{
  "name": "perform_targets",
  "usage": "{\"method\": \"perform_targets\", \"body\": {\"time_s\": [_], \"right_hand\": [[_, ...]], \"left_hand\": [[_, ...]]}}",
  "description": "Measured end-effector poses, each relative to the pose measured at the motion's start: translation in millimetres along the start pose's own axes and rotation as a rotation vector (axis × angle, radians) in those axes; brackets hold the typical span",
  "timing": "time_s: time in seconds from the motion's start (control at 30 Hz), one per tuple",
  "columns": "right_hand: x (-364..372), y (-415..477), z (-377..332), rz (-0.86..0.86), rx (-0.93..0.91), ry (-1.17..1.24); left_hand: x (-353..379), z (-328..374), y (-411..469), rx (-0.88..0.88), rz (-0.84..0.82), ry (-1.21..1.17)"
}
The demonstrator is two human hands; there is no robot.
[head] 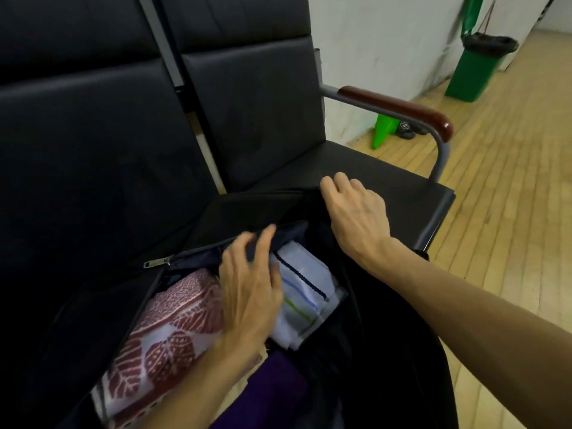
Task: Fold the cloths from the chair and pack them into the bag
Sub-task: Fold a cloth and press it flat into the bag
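Observation:
A black bag (93, 320) lies unzipped on the black chair seats, its flap (247, 212) folded back. Inside lie a folded red-and-white leaf-patterned cloth (161, 335), a folded white cloth with blue and green stripes (306, 301) and a purple cloth (275, 388) at the near edge. My left hand (247, 289) reaches into the bag with fingers spread, resting between the patterned and the white cloth. My right hand (353, 209) grips the bag's far right rim and holds it apart.
The black chair (356, 168) has a wooden-topped metal armrest (402, 109) on the right. A zipper pull (156, 262) hangs at the bag's left opening. On the wooden floor stand a green bin (473, 72) and a green cone (383, 131) by the white wall.

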State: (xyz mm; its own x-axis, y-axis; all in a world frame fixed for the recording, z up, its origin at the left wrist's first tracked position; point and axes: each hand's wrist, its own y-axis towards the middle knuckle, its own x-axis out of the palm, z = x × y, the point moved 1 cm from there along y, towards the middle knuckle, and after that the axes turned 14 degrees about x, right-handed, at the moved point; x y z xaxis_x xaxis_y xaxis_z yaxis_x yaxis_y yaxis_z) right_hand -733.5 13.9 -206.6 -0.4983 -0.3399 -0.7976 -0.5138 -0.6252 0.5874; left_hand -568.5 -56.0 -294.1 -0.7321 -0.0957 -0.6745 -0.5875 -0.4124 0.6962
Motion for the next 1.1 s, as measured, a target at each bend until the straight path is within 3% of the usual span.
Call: {"method": "perform_targets", "body": {"time_s": [0.13,0.2,0.27,0.37,0.43,0.53,0.6,0.67,0.7,0.77,0.83,0.87,0.97,1.0,1.1], "right_hand": [[5.9,-27.7,-22.9,0.213,-0.275,0.047],[26.3,-53.2,-36.5,0.118,-0.509,0.082],[50.5,-57.8,-32.5,-0.028,-0.588,-0.012],[68.3,-20.1,-6.3,-0.195,-0.522,-0.336],[82.7,1.0,11.2,-0.400,-0.580,-0.432],[104.1,8.0,15.8,-0.659,-0.601,-0.370],[116.4,5.8,11.4,-0.745,-0.463,-0.181],[117.1,2.6,1.3,-0.704,-0.330,0.067],[111.7,-2.0,-6.1,-0.642,-0.312,0.179],[107.0,-23.3,-18.8,-0.492,-0.416,0.237],[109.4,-48.8,-23.7,-0.511,-0.515,0.089],[113.3,-55.8,-21.7,-0.537,-0.525,-0.010],[117.3,-47.1,-16.4,-0.781,-0.413,-0.162],[116.0,-42.4,-17.7,-0.878,-0.386,-0.210],[100.3,-31.6,-30.7,-0.923,-0.402,-0.241]], "left_hand": [[21.2,-59.0,32.6,0.276,-0.290,0.182],[31.8,-83.0,43.6,0.399,-0.377,0.304],[39.2,-98.2,51.2,0.527,-0.369,0.375],[51.5,-110.1,61.3,0.639,-0.340,0.401],[68.6,-121.4,70.8,0.636,-0.399,0.405],[92.1,-132.8,69.2,0.585,-0.609,0.343],[105.8,-136.7,63.3,0.563,-0.709,0.285],[104.3,-138.1,64.8,0.391,-0.838,0.183],[98.1,-135.1,65.1,0.318,-0.825,0.091],[78.0,-117.8,60.0,0.414,-0.572,-0.012],[62.7,-101.6,45.2,0.619,-0.441,-0.002],[59.3,-95.4,35.1,0.674,-0.514,-0.014],[61.6,-94.7,19.9,0.603,-0.876,0.029],[63.2,-97.3,20.3,0.605,-0.904,0.054],[54.6,-89.7,22.1,0.615,-0.946,0.060]]}}
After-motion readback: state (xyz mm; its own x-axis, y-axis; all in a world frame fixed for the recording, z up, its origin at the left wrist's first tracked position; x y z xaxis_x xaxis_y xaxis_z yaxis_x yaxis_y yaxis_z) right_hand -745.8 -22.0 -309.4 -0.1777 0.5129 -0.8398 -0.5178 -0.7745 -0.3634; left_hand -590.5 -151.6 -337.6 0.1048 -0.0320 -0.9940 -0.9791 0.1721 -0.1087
